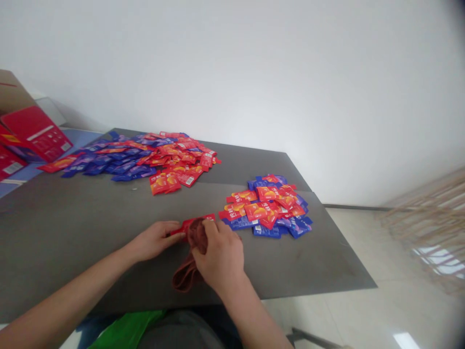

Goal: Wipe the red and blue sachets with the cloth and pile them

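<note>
Pouch, red (185, 225), looks light, limp, slick; best held by edge. Left hand (154, 241) pinches its end; right hand (222, 257) grasps brown cloth (196, 234) over it.

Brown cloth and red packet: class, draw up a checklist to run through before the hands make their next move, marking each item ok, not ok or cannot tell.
1. Left hand touching the red packet: ok, at its left end.
2. Right hand on the brown cloth: ok.
3. Cloth spread flat: not ok, bunched and folded.
4. Packet's whole upper face visible: not ok, partly covered.
5. Packet's underside clean: cannot tell, hidden.
</note>
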### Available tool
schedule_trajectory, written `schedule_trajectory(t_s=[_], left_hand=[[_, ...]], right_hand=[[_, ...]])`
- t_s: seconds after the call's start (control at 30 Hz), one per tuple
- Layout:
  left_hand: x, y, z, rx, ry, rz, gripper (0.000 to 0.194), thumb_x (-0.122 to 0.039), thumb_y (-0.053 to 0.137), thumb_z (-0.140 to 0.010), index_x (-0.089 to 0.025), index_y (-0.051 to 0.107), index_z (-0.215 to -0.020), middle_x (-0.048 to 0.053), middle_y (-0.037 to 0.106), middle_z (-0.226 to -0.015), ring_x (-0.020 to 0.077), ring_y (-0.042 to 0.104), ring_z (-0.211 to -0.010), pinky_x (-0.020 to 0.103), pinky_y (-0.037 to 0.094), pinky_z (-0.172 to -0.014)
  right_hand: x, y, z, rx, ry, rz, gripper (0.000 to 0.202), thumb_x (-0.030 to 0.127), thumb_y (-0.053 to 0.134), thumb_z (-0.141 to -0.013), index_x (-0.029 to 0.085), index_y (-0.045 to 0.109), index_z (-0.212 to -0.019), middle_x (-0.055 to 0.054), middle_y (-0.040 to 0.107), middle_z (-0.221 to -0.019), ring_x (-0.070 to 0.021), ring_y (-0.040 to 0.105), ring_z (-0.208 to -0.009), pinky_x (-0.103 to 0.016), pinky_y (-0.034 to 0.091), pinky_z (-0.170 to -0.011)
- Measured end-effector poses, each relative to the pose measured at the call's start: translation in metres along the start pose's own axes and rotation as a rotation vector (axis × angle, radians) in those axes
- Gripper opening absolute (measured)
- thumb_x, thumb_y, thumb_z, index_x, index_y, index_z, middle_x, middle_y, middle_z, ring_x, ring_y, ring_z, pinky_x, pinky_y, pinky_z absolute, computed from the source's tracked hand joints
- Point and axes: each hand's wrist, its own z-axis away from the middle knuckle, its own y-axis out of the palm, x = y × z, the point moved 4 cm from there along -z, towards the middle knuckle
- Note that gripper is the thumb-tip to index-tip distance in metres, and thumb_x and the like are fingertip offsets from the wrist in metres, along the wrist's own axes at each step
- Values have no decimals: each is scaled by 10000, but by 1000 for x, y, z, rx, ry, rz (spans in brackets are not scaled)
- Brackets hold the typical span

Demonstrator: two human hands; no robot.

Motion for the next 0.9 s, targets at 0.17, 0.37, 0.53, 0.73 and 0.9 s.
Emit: schedule_trajectory(t_s=[0.17,0.37,0.53,0.73,0.9], left_hand=[[-8,8,8,-99,75,14,351,-376,407,-996,-200,693,-894,62,715,-997,220,636,-960,312,468,-903],[-10,9,6,-125,39,-68,454,-402,351,-1040,-188,619,-743,44,651,-808,201,603,-837,302,454,-811],[-5,10,8,-126,72,27,436,-404,377,-1037,-193,621,-745,34,663,-827,194,612,-845,287,457,-818],[-5,12,7,-160,72,21,336,-338,419,-1000,-194,658,-813,55,696,-935,211,622,-923,307,461,-869],[-9,9,7,-128,63,-39,463,-423,376,-1035,-188,593,-700,33,621,-767,190,593,-806,280,445,-765]], right_hand=[[20,35,-34,138,-91,82,234,458,616,-912,261,607,-1039,-51,641,-1030,-237,604,-962,-340,455,-794],[-42,30,-60,139,159,296,175,341,541,-968,231,651,-1047,-106,647,-1057,-268,622,-995,-367,453,-785],[-22,-1,-46,38,134,209,217,413,558,-960,250,622,-1089,-81,630,-1041,-239,609,-971,-334,445,-784],[18,39,-36,183,-48,125,202,413,612,-914,274,607,-1060,-51,640,-1037,-241,614,-957,-352,464,-787],[-39,22,-51,161,197,286,171,309,576,-939,218,629,-1074,-113,642,-1088,-254,624,-1003,-347,456,-781]])
